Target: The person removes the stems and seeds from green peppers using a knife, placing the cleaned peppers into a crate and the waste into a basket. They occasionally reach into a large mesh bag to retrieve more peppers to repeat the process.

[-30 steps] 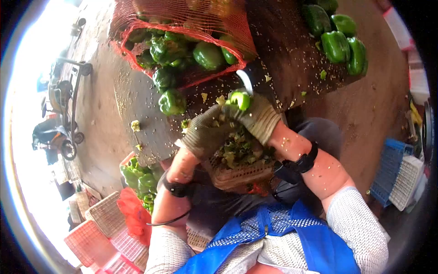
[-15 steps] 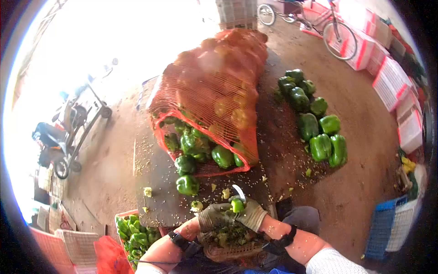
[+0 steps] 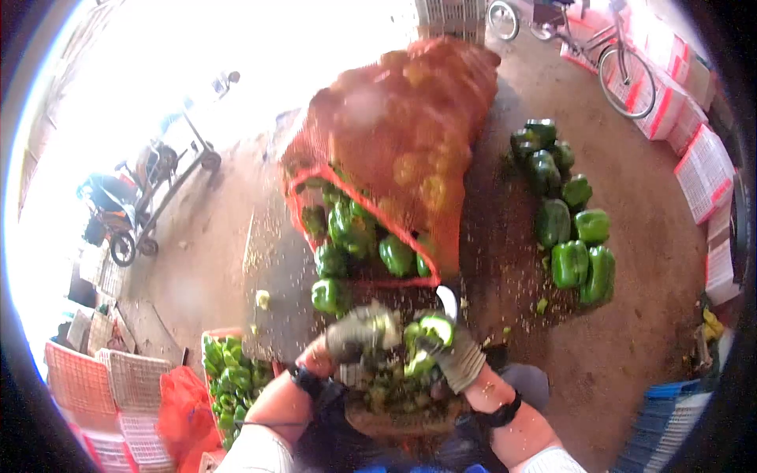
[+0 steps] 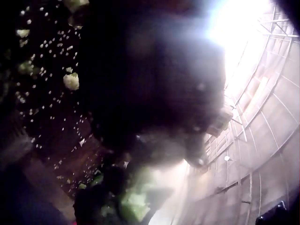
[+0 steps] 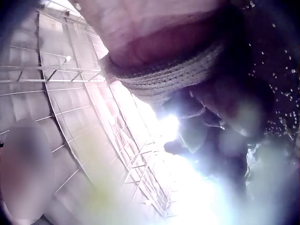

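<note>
An open-air produce yard was shown: a red mesh sack (image 3: 402,134) of green peppers (image 3: 355,229) was laid at twelve o'clock, plastic crates (image 3: 698,169) were stacked at two and eight, and a bicycle (image 3: 611,51) was parked at one.

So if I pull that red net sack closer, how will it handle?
Probably heavy: the sack bulges full. Its net looks floppy, so it would likely sag rather than slide stiffly. Peppers at its open mouth may roll out.
</note>
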Demonstrator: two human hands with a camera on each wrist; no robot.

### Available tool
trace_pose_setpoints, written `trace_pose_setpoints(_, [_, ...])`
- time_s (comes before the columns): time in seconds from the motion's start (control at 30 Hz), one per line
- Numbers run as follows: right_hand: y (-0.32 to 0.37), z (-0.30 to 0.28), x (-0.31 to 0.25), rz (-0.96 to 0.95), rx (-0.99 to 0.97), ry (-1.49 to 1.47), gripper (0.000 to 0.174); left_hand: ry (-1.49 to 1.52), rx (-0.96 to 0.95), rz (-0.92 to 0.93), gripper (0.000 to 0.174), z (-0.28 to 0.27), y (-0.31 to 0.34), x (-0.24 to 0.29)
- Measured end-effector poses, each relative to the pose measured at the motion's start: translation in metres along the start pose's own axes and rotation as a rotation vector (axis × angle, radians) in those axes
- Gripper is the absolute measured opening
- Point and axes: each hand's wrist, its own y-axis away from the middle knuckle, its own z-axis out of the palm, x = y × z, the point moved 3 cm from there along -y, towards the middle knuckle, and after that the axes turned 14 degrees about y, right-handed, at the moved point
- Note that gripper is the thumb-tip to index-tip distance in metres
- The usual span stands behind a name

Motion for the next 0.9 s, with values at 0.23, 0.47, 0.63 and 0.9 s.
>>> trace_pose_setpoints(0.23, [0.005,-0.009,0.009,0.275,0.027,-0.217,0.069,-0.546,0.443,0.210,0.066,-0.030,-0.015,0.004])
trace_pose_setpoints(0.47, [-0.004,-0.007,0.062,0.290,-0.032,-0.055,0.080,-1.066,-0.056,0.547,0.089,0.041,0.008,0.027])
trace_pose_setpoints(0.63, [0.019,0.019,0.040,0.370,0.043,-0.183,0.076,-1.112,-0.067,0.789,0.069,0.029,-0.006,-0.024])
trace_pose_setpoints(0.9, [0.060,0.080,-0.029,0.226,-0.334,-0.017,0.086,-0.384,0.529,0.555,0.057,0.045,0.173,0.022])
